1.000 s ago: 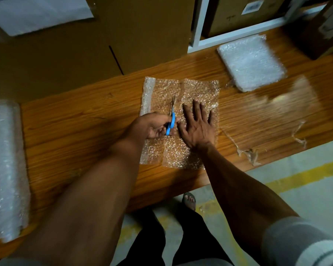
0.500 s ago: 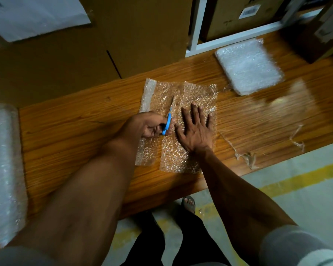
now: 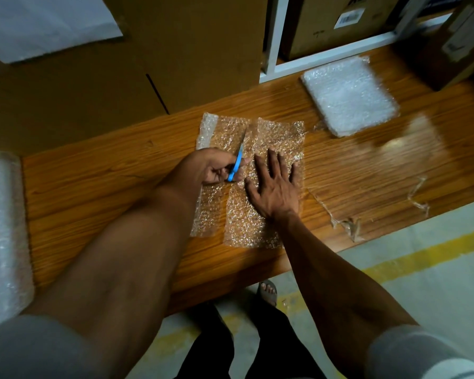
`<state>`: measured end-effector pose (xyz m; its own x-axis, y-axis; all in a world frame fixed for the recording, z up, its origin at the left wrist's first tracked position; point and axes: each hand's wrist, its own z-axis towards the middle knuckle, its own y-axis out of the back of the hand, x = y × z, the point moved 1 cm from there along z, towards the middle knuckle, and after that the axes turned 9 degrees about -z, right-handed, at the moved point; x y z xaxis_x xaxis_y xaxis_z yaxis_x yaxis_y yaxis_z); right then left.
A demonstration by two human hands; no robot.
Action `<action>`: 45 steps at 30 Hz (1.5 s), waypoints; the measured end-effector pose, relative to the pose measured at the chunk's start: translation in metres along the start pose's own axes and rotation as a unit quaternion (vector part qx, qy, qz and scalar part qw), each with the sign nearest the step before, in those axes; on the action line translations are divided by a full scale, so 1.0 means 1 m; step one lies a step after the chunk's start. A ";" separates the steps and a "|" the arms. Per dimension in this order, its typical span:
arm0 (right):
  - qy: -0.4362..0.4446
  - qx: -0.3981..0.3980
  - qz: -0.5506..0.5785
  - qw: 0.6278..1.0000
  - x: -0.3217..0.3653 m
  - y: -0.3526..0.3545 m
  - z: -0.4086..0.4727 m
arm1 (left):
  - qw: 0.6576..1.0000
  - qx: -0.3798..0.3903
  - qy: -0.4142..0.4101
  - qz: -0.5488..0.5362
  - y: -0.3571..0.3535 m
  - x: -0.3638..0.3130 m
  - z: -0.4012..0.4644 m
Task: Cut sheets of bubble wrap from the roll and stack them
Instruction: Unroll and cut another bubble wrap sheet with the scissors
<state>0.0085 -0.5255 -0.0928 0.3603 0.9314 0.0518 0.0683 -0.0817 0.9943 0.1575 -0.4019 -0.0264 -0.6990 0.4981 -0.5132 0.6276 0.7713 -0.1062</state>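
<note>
Wooden desk (image 3: pixel 93 187) under dim light, cardboard boxes (image 3: pixel 175 50) and a white shelf frame (image 3: pixel 326 54) behind it.

Head view: bubble wrap sheet (image 3: pixel 274 138) flat at mid-desk, landmark for the rest. Split lengthwise from the near edge, the cut reaching roughly past the middle, far part uncut. Left hand (image 3: pixel 214 166) over the sheet's left strip, curled round the blue handles of the scissors (image 3: pixel 237 160), blades pointing away along the cut line. Right hand (image 3: pixel 274 187) spread flat on the sheet's right half, fingers straight, pressing it down. Stack of cut sheets (image 3: pixel 349 95) beyond and right of the sheet. Roll (image 3: pixel 3 228) well to the sheet's left at the desk's end. Thin plastic scraps (image 3: pixel 350 225) right of the sheet near the front edge.

Step in hand, by the look of it: cutting, mid-sheet. Next move likely calls for running the blades on to the far edge while holding the right half still, then carrying the freed piece to the stack.
</note>
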 end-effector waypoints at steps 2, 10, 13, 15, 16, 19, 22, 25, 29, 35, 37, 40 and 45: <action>-0.001 0.001 -0.001 1.000 0.000 -0.001 0.000 | 1.000 -0.009 -0.002 0.001 0.002 0.000 -0.001; -0.001 0.004 0.003 1.000 0.000 0.001 -0.001 | 0.999 0.025 0.012 -0.034 0.002 -0.004 -0.012; -0.004 0.002 0.003 1.000 0.001 0.002 -0.001 | 0.998 0.030 0.025 -0.040 0.001 -0.012 -0.012; -0.003 0.002 0.003 1.000 0.001 0.002 -0.001 | 0.998 0.035 0.030 -0.036 0.001 -0.018 -0.011; -0.003 0.001 0.005 1.000 0.001 0.001 -0.001 | 0.998 0.036 0.033 -0.032 -0.001 -0.020 -0.011; -0.004 -0.002 0.007 1.000 0.001 0.000 0.000 | 0.999 0.028 0.036 -0.019 -0.002 -0.027 -0.007; 0.001 0.002 0.003 1.000 0.000 0.000 -0.001 | 1.000 0.003 0.023 -0.016 -0.004 -0.028 -0.002; 0.003 0.004 0.004 1.000 -0.001 0.002 -0.002 | 0.999 -0.025 -0.010 -0.046 -0.005 -0.029 0.001; 0.004 0.009 0.000 1.000 -0.001 0.001 -0.001 | 0.988 -0.090 -0.078 -0.094 -0.001 -0.031 -0.002; 0.004 0.018 -0.006 1.000 -0.001 0.000 -0.001 | 0.974 -0.158 -0.128 -0.096 0.016 -0.021 -0.007; 0.004 0.019 -0.005 1.000 -0.001 0.002 -0.001 | 0.978 -0.152 -0.118 -0.084 0.018 -0.013 -0.014; 0.005 0.021 -0.003 1.000 -0.002 0.002 -0.002 | 0.979 -0.164 -0.107 -0.051 0.019 0.003 -0.020; 0.026 0.034 0.013 0.999 -0.006 0.004 -0.002 | 0.928 -0.315 -0.102 0.169 0.023 0.028 -0.034</action>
<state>0.0052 -0.5307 -0.0889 0.3139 0.9458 0.0832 0.1228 -0.1273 0.9842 0.1406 -0.3567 -0.0142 -0.3791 0.7176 -0.5842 0.4288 0.6957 0.5763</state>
